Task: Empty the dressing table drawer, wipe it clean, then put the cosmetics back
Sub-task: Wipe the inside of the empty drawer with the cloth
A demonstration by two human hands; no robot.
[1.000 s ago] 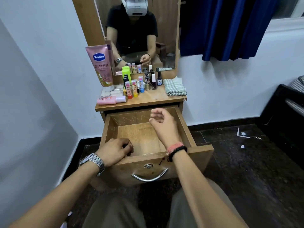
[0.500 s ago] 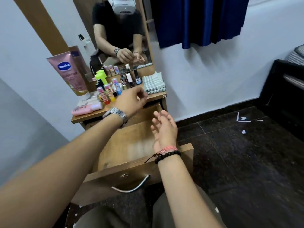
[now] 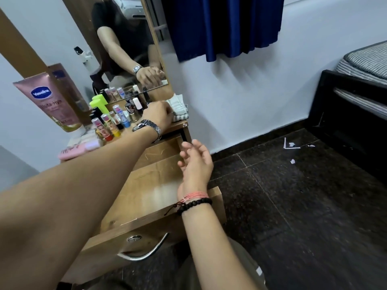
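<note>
Left hand (image 3: 159, 117): fingers curled onto folded striped cloth (image 3: 179, 107); firm hold not confirmed.
Right hand (image 3: 195, 162): loosely spread, empty.
Risk: forearm toppling crowded lip-balm tubes (image 3: 109, 124).

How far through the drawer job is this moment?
Emptying looks done: the drawer shows bare wood and the cosmetics stand on the tabletop. In hand: the left hand reaches the folded cloth; the right hand hovers open. Wiping and refilling remain.

Glossy wooden drawer (image 3: 159, 185), shiny metal handle (image 3: 146, 251), soft striped cloth (image 3: 178, 107).
</note>
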